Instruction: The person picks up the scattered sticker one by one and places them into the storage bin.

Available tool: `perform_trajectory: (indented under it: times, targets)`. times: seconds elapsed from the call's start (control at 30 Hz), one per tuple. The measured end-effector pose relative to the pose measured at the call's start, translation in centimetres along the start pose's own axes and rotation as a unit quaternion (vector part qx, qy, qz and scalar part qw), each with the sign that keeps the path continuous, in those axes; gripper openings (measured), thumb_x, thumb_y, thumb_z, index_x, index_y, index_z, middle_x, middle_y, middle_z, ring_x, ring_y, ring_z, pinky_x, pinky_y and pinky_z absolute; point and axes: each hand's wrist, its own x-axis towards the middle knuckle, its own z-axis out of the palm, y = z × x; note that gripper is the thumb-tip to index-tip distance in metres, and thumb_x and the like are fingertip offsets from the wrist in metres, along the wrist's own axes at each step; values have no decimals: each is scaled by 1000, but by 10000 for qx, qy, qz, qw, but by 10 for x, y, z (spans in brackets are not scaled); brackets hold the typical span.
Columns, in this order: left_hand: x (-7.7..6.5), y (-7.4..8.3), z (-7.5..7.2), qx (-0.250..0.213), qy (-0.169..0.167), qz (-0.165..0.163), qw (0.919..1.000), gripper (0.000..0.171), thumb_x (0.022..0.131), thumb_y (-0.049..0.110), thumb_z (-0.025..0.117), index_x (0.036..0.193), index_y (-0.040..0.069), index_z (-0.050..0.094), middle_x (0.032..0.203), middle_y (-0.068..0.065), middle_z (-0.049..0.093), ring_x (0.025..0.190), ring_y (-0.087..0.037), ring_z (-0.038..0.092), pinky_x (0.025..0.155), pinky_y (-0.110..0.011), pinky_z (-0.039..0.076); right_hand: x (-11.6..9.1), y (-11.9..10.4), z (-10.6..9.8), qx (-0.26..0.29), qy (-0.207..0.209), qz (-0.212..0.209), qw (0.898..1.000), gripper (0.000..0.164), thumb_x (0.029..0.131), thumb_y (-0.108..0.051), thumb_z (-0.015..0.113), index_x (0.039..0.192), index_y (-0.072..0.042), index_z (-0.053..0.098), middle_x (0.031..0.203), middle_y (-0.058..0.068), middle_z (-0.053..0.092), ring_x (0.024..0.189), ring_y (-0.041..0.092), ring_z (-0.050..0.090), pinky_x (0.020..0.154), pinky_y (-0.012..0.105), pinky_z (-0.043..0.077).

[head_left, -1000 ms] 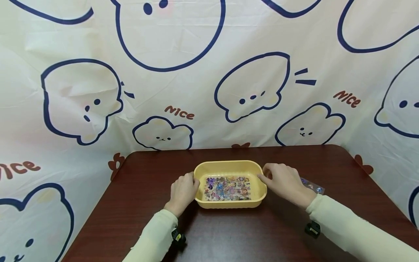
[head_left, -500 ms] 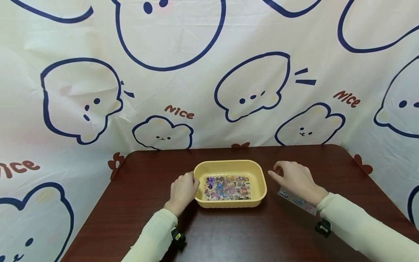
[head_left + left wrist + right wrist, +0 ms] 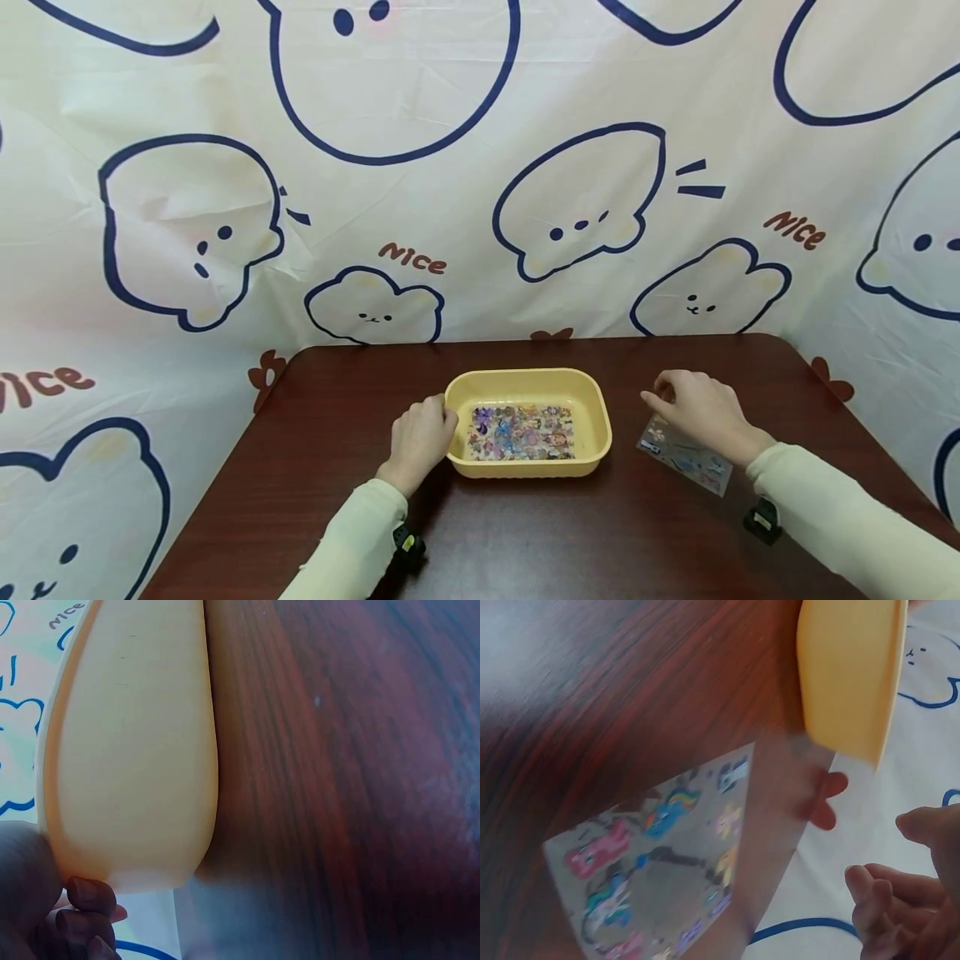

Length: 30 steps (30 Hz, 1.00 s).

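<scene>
A shallow yellow plastic basin (image 3: 525,469) stands near the middle of the table. On its floor lies a sheet of colourful cartoon stickers (image 3: 521,433). My left hand (image 3: 422,437) grips the basin's left end, thumb at the rim and fingers (image 3: 90,896) curled below it in the left wrist view. To the basin's right, my right hand (image 3: 701,407) hovers with loosely bent fingers and nothing in them. Below it a clear sheet of pony stickers (image 3: 693,467) lies on the table, its far part covered by the hand in the head view.
The dark wood table (image 3: 517,542) extends on all sides of the basin. A pale curtain with blue bear outlines (image 3: 480,208) hangs behind and beside it. Small black devices (image 3: 763,521) sit at both wrists.
My right hand has left the basin's right end and moved right, uncovering more of the clear sticker sheet. My left hand and the basin stay in place.
</scene>
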Motion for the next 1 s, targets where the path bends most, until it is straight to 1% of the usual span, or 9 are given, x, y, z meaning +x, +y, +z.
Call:
perform_trajectory:
  times: [0.17,0.33,0.43,0.6,0.73,0.83,0.93,1.0]
  targets:
    - [-1,0,1,19,1,-15,10000,14,95,16,55,85,10,63,58,-2,50,49,-15,46,47,-31,33,-1,12,5,-32,-147,88,9998,32,95,-38,66,93,-7,71,73,-1,67,58,11,55,48,30,42]
    - [0,0,1,39,-9,-34,10000,15,95,17,55,82,12,61,59,-1,50,51,-15,46,48,-31,33,0,22,8,-79,-289,176,9994,33,94,-38,67,95,-5,71,79,2,70,60,11,57,49,30,43]
    - [1,0,1,36,-36,-60,10000,15,95,17,55,83,12,62,59,-1,50,51,-15,47,48,-31,33,1,27,9,-103,-328,225,9992,33,94,-37,67,96,-4,71,81,4,71,62,12,58,50,30,44]
    - [1,-1,1,22,-19,-36,10000,14,95,17,56,85,11,63,59,-1,51,50,-15,47,47,-30,33,2,33,9,-108,-393,328,9986,34,93,-35,68,97,-2,70,79,6,69,61,14,55,50,30,43]
    - [0,0,1,-8,37,48,10000,16,95,16,56,80,11,59,58,-1,49,49,-15,45,46,-30,33,2,39,9,-125,-468,384,9981,37,93,-37,67,97,-1,70,77,6,67,60,15,54,49,31,41]
    - [0,-1,1,-9,56,70,10000,17,94,15,55,78,12,58,58,-1,49,49,-15,45,46,-30,33,2,43,10,-138,-518,387,9978,38,93,-39,67,97,-1,70,76,5,66,60,15,53,48,31,40]
    - [0,-1,0,-8,42,57,10000,16,94,15,55,79,11,59,58,-1,50,50,-15,45,46,-30,33,1,47,10,-129,-539,369,9978,39,93,-39,66,97,-1,70,75,5,66,59,15,53,48,31,39]
    - [0,-1,0,-9,39,58,10000,16,94,15,55,80,11,60,59,-1,50,50,-15,46,47,-30,33,1,48,10,-124,-563,366,9977,39,93,-39,67,99,0,70,78,7,68,60,15,53,48,31,39]
